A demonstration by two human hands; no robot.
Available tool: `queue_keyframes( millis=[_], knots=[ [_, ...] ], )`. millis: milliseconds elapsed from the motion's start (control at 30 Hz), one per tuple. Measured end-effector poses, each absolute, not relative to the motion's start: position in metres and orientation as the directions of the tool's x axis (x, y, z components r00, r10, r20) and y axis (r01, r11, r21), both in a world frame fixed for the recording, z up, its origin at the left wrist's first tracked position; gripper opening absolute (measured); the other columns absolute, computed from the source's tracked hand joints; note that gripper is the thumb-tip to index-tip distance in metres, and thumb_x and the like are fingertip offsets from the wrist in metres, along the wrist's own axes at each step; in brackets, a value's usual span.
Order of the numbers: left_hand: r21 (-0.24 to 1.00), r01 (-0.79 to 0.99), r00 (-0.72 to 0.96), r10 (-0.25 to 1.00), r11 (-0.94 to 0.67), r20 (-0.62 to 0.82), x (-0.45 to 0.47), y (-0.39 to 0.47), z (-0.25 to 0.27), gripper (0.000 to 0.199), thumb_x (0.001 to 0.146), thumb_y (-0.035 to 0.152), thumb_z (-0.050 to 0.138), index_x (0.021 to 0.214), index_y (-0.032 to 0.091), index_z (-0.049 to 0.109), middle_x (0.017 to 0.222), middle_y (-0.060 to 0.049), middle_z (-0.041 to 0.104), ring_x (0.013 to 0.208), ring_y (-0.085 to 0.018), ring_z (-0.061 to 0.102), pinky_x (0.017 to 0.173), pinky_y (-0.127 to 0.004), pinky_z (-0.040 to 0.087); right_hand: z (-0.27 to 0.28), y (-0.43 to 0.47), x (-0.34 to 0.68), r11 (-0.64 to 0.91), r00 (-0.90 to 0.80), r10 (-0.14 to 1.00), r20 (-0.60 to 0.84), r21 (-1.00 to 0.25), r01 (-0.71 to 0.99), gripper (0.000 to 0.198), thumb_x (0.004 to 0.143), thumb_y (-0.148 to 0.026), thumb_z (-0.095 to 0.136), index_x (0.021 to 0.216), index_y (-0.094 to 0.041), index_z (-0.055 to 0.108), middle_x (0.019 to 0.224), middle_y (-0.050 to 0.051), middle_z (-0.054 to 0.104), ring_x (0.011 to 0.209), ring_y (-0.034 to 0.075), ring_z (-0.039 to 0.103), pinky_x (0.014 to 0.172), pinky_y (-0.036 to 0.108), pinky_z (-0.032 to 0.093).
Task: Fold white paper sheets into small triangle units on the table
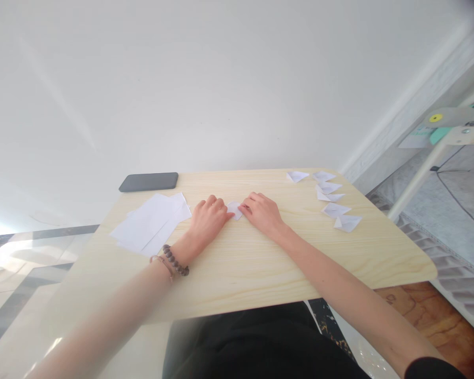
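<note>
Between my two hands, on the middle of the table, lies a small piece of folded white paper [234, 210]. My left hand [208, 218], with a beaded bracelet at its wrist, has its fingers curled and its thumb on the paper's left edge. At the right edge, the bent fingers of my right hand [262, 211] pinch the paper. Its exact folds are too small to make out. To the left, a loose stack of white paper sheets [152, 223] lies close to my left wrist. Several folded white paper shapes [335, 210] sit along the right side.
A dark grey phone-like slab [149, 181] lies at the table's back left corner. The pale wooden table [260, 284] stands against a white wall [221, 84]. Beyond its right edge is a pale metal frame [418, 173].
</note>
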State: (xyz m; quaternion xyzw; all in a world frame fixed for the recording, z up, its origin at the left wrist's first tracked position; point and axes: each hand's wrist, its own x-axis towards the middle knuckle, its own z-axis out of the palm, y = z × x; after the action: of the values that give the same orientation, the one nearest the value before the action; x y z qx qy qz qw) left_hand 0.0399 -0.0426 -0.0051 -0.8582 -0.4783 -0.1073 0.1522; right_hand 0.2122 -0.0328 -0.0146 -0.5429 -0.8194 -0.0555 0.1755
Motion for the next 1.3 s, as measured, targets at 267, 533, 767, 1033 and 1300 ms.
queue_keyframes(
  millis=[267,533,767,1033,1300],
  knots=[
    [-0.201,0.880,0.474,0.821,-0.430,0.317,0.046,-0.046,-0.003,0.038,0.086,0.040,0.041,0.071,0.013,0.064,0.073,-0.012,0.058,0.082,-0.024,0.049,0.056,-0.032,0.030,-0.013,-0.036,0.211,0.347,-0.326,0.877,0.353,0.005,0.938,0.033,0.087,-0.037,0.037,0.077,-0.018,0.062,0.080,0.005,0.060,0.075,0.016,0.051,0.063,0.029,0.029],
    [-0.164,0.901,0.433,0.837,-0.401,0.334,0.043,-0.049,-0.002,0.032,0.087,0.036,0.039,0.082,0.013,0.062,0.084,-0.011,0.060,0.082,-0.023,0.050,0.053,-0.031,0.031,-0.012,-0.039,0.207,0.333,-0.329,0.872,0.363,0.052,0.941,0.030,0.087,-0.032,0.037,0.078,-0.018,0.061,0.078,0.006,0.060,0.074,0.017,0.053,0.067,0.031,0.028],
    [-0.062,0.905,0.419,0.854,-0.421,0.308,0.046,-0.049,-0.008,0.042,0.088,0.043,0.034,0.078,0.015,0.062,0.084,-0.011,0.063,0.091,-0.023,0.050,0.053,-0.028,0.034,-0.013,-0.038,0.208,0.327,-0.318,0.881,0.350,0.036,0.944,0.029,0.087,-0.033,0.036,0.081,-0.018,0.061,0.082,0.007,0.060,0.074,0.017,0.053,0.068,0.030,0.028],
    [-0.013,0.920,0.383,0.892,-0.392,0.240,0.051,-0.048,-0.007,0.040,0.085,0.046,0.039,0.086,0.012,0.060,0.086,-0.013,0.061,0.089,-0.025,0.050,0.057,-0.029,0.038,-0.013,-0.039,0.208,0.331,-0.320,0.886,0.337,0.026,0.943,0.028,0.087,-0.032,0.036,0.082,-0.018,0.060,0.083,0.007,0.059,0.075,0.017,0.054,0.068,0.030,0.029],
    [0.063,0.872,0.450,0.846,-0.485,0.286,0.040,-0.037,-0.011,0.040,0.084,0.049,0.037,0.119,0.031,0.047,0.119,-0.005,0.049,0.108,-0.026,0.040,0.084,-0.040,0.034,-0.013,-0.038,0.210,0.335,-0.301,0.898,0.322,-0.057,0.940,0.029,0.088,-0.035,0.034,0.096,-0.024,0.060,0.092,0.003,0.059,0.078,0.016,0.055,0.068,0.029,0.031]
  ],
)
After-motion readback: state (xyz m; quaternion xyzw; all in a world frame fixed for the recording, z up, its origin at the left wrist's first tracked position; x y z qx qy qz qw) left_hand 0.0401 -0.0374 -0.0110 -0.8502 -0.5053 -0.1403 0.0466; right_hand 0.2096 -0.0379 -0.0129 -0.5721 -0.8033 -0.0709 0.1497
